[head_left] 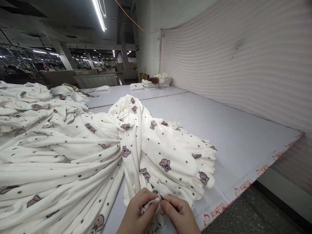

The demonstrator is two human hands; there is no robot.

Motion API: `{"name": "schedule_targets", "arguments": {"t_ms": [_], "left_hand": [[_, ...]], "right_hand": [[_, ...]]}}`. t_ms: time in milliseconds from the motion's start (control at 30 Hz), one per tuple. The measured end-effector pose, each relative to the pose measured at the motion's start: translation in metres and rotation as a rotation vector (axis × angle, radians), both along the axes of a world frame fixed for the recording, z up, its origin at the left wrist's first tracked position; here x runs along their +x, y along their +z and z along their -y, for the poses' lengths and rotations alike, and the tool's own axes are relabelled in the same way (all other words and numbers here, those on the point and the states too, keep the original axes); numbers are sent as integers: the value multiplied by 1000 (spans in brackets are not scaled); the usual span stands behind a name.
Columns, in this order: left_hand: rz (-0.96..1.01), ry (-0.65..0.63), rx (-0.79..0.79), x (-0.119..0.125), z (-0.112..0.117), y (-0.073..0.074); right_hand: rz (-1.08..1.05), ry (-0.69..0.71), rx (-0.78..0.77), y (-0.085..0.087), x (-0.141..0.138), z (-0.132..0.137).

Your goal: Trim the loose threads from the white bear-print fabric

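A white fleece garment (156,146) printed with small brown bears and dots lies bunched on the grey table (219,126), stretching away from me. At the bottom centre, my left hand (136,213) and my right hand (180,214) both pinch a small fold of its near edge (152,204) between thumb and fingers. The two hands almost touch. A large heap of the same printed fabric (48,156) spreads to the left of the garment.
A striped pinkish cloth (243,55) hangs as a wall along the table's right side. Stacks of folded white pieces (156,82) sit at the far end. The table's near right edge (246,185) drops to a dark floor (255,214).
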State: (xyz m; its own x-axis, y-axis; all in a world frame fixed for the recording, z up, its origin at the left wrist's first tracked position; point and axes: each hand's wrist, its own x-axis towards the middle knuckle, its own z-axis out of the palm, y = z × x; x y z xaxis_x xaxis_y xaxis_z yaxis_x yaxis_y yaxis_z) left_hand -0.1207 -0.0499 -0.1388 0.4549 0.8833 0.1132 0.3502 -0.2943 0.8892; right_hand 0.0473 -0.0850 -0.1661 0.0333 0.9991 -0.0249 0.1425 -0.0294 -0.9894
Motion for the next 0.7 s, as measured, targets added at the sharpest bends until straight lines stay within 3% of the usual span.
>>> {"name": "schedule_targets", "arguments": {"t_ms": [100,200,333,433,533,600,700], "left_hand": [[-94,-32,374,-5,0,-9],[-172,-13,727,-9,1,-18],[-184,-46,933,-10,3,-19],[-246,-86,902,-7,8,-17],[-230,-101,769,-5,8,-13],[-111,-74,585,-7,4,-6],[10,20,197,-12,-10,11]], "right_hand": [[-74,-44,-59,-1,6,5],[61,-169,42,1,8,17],[336,-144,119,8,6,28],[365,-88,149,9,5,27],[325,-94,140,0,11,26],[361,-168,136,-10,20,30],[624,-346,173,-26,36,36]]}}
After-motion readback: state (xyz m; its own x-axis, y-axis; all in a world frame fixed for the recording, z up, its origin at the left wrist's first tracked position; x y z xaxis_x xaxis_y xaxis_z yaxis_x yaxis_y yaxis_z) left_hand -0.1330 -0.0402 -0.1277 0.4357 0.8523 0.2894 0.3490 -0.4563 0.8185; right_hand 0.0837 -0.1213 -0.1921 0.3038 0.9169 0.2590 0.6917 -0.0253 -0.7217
